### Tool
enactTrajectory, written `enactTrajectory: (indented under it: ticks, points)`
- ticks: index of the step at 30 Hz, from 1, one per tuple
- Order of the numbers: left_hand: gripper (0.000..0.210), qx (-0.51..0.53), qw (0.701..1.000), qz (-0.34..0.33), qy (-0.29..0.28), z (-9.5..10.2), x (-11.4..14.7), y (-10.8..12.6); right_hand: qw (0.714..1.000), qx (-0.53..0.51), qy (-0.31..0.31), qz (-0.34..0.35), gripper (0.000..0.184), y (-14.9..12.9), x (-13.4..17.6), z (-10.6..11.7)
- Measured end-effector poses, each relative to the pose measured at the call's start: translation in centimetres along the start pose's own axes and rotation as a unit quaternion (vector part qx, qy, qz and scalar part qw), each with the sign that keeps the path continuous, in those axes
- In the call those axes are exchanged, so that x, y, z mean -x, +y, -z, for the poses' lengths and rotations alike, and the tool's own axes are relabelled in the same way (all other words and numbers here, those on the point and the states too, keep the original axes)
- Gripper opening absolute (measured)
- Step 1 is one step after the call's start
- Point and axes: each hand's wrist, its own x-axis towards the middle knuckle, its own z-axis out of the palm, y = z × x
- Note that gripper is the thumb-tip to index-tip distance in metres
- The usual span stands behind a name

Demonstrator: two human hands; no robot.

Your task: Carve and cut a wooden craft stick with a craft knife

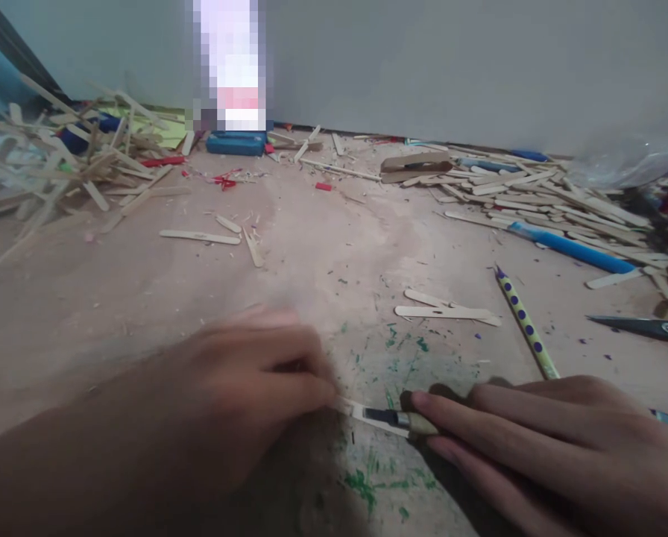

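A wooden craft stick lies on the table between my hands. My left hand, somewhat blurred, pinches its left end with the fingers closed. In my right hand is a small chisel with a pale wooden handle and a short metal ferrule. Its flat dark blade rests on or just above the stick, pointing left; I cannot tell how deep it touches. Just beyond lie a few craft sticks, one with a small dark slot. A yellow pencil with purple dots reaches past my right hand.
Craft sticks are heaped at the left and right. A blue pen and scissors lie on the right. A blue box stands by the wall. Green marks and shavings cover the tabletop near my hands.
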Motion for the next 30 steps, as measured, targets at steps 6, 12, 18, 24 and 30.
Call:
enactTrajectory:
  ticks: [6,12,18,24,30]
  points:
    - [0.041,-0.001,1.0,0.011,-0.003,-0.5,0.3,0.3,1.0,-0.008,-0.001,-0.005,0.026,-0.2,-0.3,-0.3]
    - [0.051,-0.043,0.999,0.007,-0.014,-0.3,0.3,0.5,1.0,0.007,0.007,0.016,0.025,0.1,-0.3,-0.2]
    - [0.05,-0.036,0.999,0.015,-0.003,-0.6,0.3,0.5,1.0,0.007,0.003,0.018,0.022,-0.6,-0.5,-0.6]
    - [0.044,-0.019,1.0,0.018,-0.007,-0.6,0.5,0.2,0.999,0.024,0.027,-0.031,0.028,-0.6,2.1,-0.7]
    - [0.042,0.001,1.0,0.011,0.004,-0.9,0.6,0.6,0.999,0.022,0.026,-0.04,0.033,0.4,3.3,0.1]
